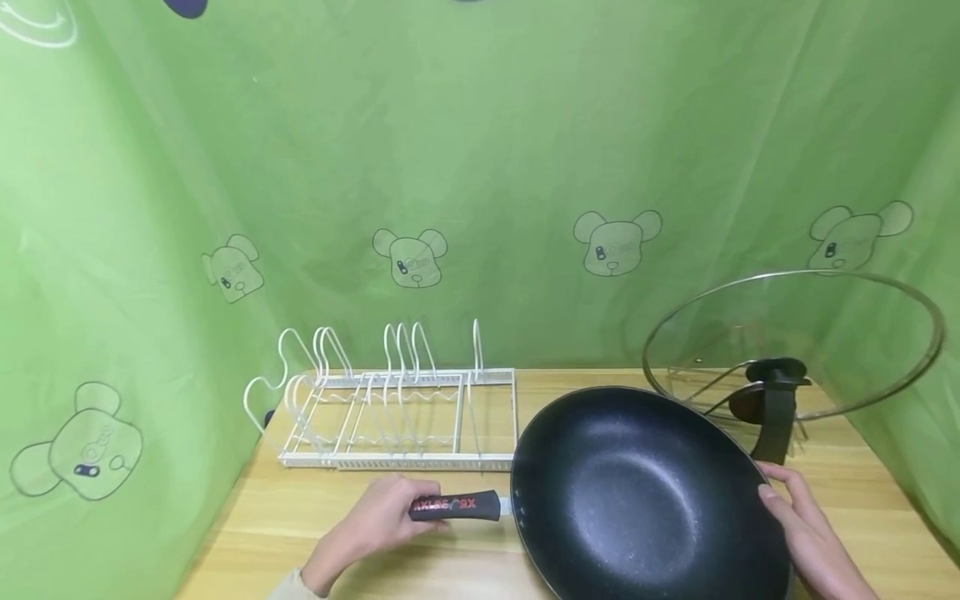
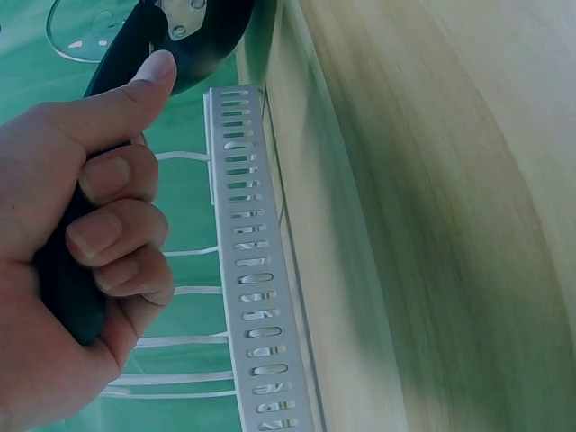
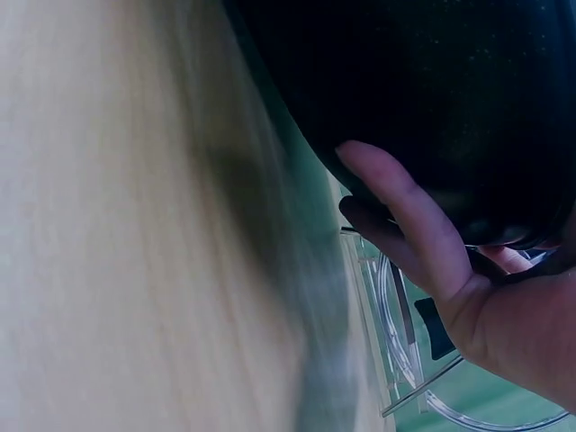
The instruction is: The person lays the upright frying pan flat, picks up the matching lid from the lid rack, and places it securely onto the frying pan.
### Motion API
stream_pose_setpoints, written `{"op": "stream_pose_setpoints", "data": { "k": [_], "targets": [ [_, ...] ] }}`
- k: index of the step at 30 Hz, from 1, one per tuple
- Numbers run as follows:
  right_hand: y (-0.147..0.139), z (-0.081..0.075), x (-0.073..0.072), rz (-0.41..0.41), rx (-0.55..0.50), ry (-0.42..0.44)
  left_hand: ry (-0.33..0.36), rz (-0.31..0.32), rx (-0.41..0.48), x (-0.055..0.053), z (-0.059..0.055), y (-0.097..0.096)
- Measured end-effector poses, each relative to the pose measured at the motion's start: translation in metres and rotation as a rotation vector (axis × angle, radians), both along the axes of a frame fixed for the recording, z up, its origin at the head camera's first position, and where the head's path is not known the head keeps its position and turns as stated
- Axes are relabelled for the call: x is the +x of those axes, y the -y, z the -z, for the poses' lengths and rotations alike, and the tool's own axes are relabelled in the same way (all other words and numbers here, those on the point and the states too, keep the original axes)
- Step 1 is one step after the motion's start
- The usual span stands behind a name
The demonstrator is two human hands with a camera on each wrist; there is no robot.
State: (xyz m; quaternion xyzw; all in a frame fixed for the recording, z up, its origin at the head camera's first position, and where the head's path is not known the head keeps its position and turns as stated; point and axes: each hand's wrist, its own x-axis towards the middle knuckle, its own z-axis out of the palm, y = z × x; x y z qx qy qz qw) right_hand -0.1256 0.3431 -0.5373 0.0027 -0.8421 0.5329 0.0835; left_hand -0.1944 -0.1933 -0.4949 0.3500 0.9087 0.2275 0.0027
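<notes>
A black non-stick pan [image 1: 637,500] sits at the front of the wooden table [image 1: 315,517], its handle [image 1: 457,506] pointing left. My left hand [image 1: 393,510] grips that handle. In the left wrist view the fingers [image 2: 117,234] curl round the black handle [image 2: 63,297], with the thumb laid along it. My right hand [image 1: 776,487] holds the pan's right rim. The right wrist view shows its fingers [image 3: 396,202] lying against the pan's outer wall [image 3: 450,99], and the thumb is mostly hidden behind the rim.
A white wire dish rack [image 1: 397,408] stands just behind the handle, close to my left hand [image 2: 252,270]. A glass lid [image 1: 795,342] with a black knob leans on a stand at the back right. Green cloth walls the table on three sides.
</notes>
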Motion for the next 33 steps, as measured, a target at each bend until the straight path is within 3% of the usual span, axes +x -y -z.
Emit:
{"op": "stream_pose_setpoints", "data": {
  "k": [8,12,16,26,33],
  "targets": [
    [0.002,0.006,-0.004,-0.011,-0.015,-0.023,0.040,-0.002,-0.003,-0.005,0.000,0.002],
    [0.006,0.008,-0.007,-0.014,-0.021,-0.029,0.022,-0.003,-0.015,-0.007,-0.003,0.005],
    [0.009,0.009,-0.009,-0.017,-0.036,-0.008,0.001,-0.014,-0.027,-0.010,-0.006,0.007],
    [0.008,0.005,-0.021,-0.044,-0.122,0.081,0.028,-0.034,0.003,-0.017,-0.007,0.010],
    [0.007,0.002,-0.028,-0.059,-0.133,0.078,0.056,-0.047,-0.002,-0.019,-0.010,0.008]
  ]
}}
